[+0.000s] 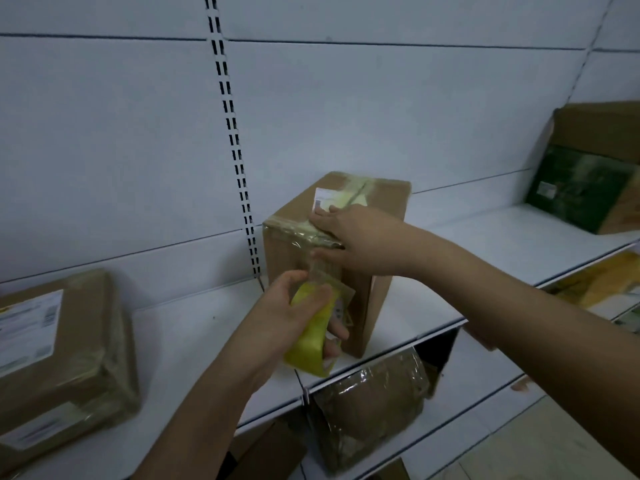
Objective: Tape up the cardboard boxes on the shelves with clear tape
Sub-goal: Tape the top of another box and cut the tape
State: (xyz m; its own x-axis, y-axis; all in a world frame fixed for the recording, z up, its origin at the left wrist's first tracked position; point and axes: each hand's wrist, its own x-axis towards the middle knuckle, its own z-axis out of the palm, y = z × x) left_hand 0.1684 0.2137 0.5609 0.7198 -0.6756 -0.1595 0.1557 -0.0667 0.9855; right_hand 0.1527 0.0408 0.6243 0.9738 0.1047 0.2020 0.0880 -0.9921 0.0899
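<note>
Here the cardboard box (332, 258) stands upright on the white shelf (194, 327); the right hand (349, 237) presses flat across its top edge, the left hand (287, 313) grips the yellow tape roll (311, 337). The clear tape looks flimsy, clingy; best held taut by the roll.

A white slotted upright (239, 157) ran down the pale back panel (381, 109); at far right leaned a dark green package (578, 192), possibly a printed bag.
</note>
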